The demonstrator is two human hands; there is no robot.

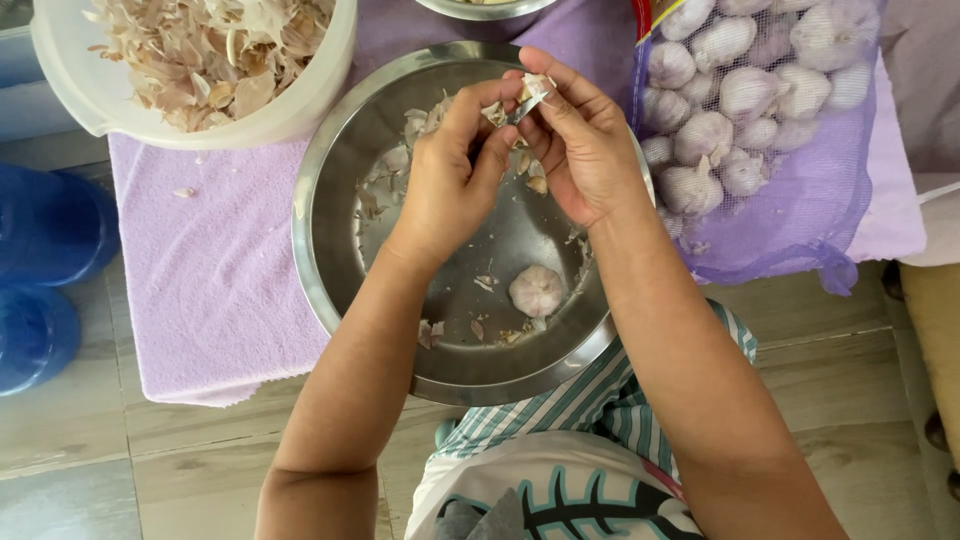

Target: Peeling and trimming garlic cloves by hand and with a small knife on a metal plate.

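My left hand [452, 172] and my right hand [578, 140] meet over a round steel bowl [330, 170]. Together they pinch a small garlic piece [522, 98] with papery skin hanging off it. A whole garlic bulb [537, 290] lies on the bowl's bottom near me, among scattered skin flakes [400, 160]. My fingers hide most of the held piece.
A white tub [310, 95] full of garlic skins stands at the back left. A purple mesh bag [800, 200] of garlic bulbs lies on the right. A lilac cloth [220, 260] covers the low surface. Blue plastic containers [45, 230] sit on the floor at left.
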